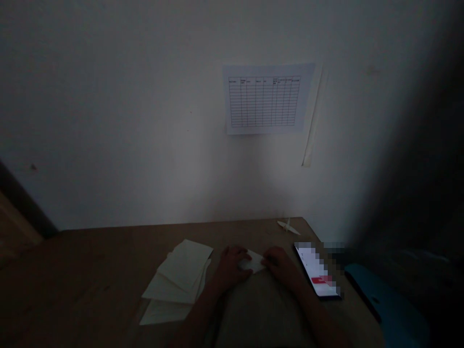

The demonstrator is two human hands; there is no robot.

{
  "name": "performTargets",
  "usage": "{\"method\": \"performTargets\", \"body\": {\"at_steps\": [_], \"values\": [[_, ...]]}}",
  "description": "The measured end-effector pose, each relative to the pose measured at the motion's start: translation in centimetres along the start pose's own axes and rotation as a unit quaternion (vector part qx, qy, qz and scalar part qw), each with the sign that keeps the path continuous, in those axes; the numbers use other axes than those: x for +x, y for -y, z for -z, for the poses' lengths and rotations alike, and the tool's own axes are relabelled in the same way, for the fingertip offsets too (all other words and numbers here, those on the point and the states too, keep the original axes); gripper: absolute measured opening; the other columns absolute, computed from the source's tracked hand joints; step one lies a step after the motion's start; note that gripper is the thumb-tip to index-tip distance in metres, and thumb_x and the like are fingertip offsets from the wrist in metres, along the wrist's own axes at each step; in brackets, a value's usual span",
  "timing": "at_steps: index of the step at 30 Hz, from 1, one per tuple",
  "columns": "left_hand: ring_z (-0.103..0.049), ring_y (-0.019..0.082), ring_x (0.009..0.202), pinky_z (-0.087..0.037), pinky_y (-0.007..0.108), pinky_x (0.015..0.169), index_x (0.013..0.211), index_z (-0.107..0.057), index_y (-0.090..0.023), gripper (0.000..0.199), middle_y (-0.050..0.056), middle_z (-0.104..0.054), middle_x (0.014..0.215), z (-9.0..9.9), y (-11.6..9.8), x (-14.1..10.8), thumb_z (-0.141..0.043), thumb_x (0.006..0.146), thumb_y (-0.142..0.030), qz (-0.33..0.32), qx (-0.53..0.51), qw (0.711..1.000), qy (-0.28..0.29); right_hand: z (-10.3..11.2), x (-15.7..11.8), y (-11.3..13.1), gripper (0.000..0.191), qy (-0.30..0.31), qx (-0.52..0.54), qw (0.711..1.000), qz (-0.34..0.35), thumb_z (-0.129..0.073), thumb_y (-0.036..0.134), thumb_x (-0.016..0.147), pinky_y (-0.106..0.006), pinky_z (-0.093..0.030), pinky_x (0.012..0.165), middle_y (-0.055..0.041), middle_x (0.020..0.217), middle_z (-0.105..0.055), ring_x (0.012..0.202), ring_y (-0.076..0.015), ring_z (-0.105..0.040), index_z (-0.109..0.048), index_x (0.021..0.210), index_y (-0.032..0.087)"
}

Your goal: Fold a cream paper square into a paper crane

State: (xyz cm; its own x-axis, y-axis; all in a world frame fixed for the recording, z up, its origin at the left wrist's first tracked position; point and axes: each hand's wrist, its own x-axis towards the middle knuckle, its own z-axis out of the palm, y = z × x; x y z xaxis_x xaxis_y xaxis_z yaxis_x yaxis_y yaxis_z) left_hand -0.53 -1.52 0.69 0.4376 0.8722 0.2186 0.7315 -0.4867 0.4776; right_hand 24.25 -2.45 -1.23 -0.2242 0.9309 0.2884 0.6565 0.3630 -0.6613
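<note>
A small piece of folded white paper (pixel 255 261) lies on the wooden table between my hands. My left hand (pixel 235 266) grips its left side, with the fingers curved over the far edge and the thumb at the near edge. At the right corner, the fingers of my right hand (pixel 278 263) are closed in a pinch on the paper. The dim light hides the fingertips and the finer folds. Left of my left forearm, several white paper sheets (pixel 186 266) lie in a loose, fanned pile. Beyond my right hand sits a folded paper crane (pixel 288 226).
A phone (pixel 316 270) with a lit screen lies right of my right hand. The table (pixel 108 270) meets a pale wall, where a printed grid sheet (pixel 266 101) hangs. Past the table's right edge stands a blue chair (pixel 387 299).
</note>
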Motion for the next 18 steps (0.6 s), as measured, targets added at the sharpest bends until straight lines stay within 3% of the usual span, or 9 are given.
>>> {"method": "performTargets", "body": {"at_steps": [5, 10, 18], "values": [[-0.056, 0.03, 0.127, -0.032, 0.052, 0.118, 0.109, -0.072, -0.03, 0.042, 0.004, -0.065, 0.132, -0.2, -0.5, 0.1, -0.086, 0.069, -0.031, 0.005, 0.01, 1.0, -0.006, -0.4, 0.5, -0.6, 0.009, -0.014, -0.041, 0.999, 0.028, -0.064, 0.029, 0.09, -0.036, -0.047, 0.091, -0.0065, 0.101, -0.069, 0.098, -0.0227, -0.062, -0.07, 0.092, 0.022], [-0.054, 0.029, 0.126, -0.036, 0.047, 0.115, 0.109, -0.07, -0.029, 0.043, 0.004, -0.064, 0.128, -0.3, -0.7, 0.0, -0.085, 0.068, -0.031, 0.004, 0.012, 1.0, -0.022, -0.8, 0.8, -0.6, 0.01, -0.022, -0.095, 0.995, 0.006, -0.064, 0.029, 0.09, -0.038, -0.045, 0.091, -0.008, 0.103, -0.069, 0.101, -0.0246, -0.061, -0.07, 0.089, 0.021], [-0.055, 0.03, 0.124, -0.036, 0.049, 0.114, 0.107, -0.068, -0.029, 0.036, 0.004, -0.063, 0.126, -0.5, -1.1, 0.0, -0.08, 0.073, -0.033, 0.004, 0.025, 0.999, -0.028, -0.7, 0.7, 0.0, 0.01, -0.02, -0.096, 0.995, 0.001, -0.063, 0.028, 0.092, -0.038, -0.043, 0.094, -0.0065, 0.103, -0.07, 0.103, -0.0239, -0.062, -0.071, 0.09, 0.022]]}}
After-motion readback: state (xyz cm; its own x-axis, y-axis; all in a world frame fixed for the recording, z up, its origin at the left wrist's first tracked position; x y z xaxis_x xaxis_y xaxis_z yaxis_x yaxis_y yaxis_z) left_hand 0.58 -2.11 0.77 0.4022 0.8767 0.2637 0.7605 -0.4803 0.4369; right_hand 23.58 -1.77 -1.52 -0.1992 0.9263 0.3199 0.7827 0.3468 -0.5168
